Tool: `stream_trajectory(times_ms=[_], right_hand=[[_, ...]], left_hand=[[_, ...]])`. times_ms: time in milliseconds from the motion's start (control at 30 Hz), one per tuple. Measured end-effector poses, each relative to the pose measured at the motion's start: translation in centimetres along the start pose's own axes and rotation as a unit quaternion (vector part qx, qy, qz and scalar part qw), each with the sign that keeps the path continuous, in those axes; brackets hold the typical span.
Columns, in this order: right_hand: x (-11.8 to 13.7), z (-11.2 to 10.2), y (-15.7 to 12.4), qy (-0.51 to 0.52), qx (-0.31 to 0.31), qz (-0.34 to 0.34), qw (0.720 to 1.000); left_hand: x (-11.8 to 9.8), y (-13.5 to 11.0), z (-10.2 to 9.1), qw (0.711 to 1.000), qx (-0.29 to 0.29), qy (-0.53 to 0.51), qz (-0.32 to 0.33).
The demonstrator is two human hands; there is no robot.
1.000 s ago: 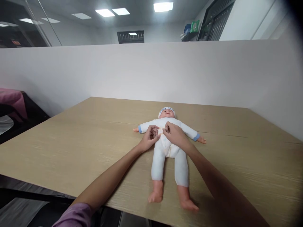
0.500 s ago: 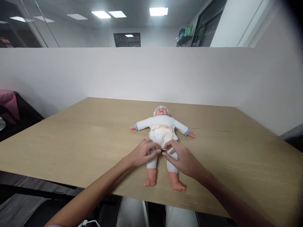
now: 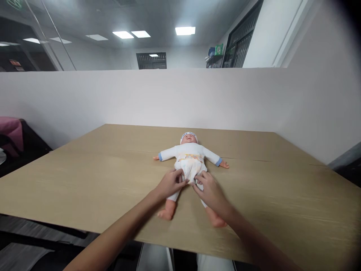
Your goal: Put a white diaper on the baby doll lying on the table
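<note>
Head cam: left hand (image 3: 170,183) and right hand (image 3: 211,191) are close together with a small gap between the thumbs, fingers curled at the lower part of the white diaper (image 3: 191,168), one per side. Can't really tell if either's pinching it. Doll (image 3: 189,149) is face-up on the table (image 3: 84,177), torso just beyond the hands, feet (image 3: 167,211) nearer than them.
</note>
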State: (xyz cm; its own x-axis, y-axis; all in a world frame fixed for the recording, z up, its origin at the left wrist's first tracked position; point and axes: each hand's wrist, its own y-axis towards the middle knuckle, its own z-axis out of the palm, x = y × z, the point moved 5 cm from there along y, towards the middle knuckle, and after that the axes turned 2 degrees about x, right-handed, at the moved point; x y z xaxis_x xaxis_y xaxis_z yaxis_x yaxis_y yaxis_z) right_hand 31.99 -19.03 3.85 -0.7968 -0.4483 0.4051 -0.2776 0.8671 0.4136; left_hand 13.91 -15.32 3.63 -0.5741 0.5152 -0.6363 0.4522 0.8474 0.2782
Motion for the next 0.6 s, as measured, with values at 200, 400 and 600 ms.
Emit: stream_trajectory(times_ms=[200, 400, 600], right_hand=[[0.7, -0.3, -0.9, 0.027, 0.003, 0.003, 1.0], [1.1, -0.5, -1.4, 0.044, 0.002, 0.026, 0.999], [0.9, -0.1, -2.0, 0.072, 0.004, 0.035, 0.997]], left_hand=[[0.3, -0.4, -0.2, 0.999, -0.015, 0.021, 0.028], [-0.5, -0.8, -0.7, 0.994, -0.061, 0.031, 0.081], [-0.8, -0.8, -0.6, 0.995, -0.056, 0.0, 0.081]])
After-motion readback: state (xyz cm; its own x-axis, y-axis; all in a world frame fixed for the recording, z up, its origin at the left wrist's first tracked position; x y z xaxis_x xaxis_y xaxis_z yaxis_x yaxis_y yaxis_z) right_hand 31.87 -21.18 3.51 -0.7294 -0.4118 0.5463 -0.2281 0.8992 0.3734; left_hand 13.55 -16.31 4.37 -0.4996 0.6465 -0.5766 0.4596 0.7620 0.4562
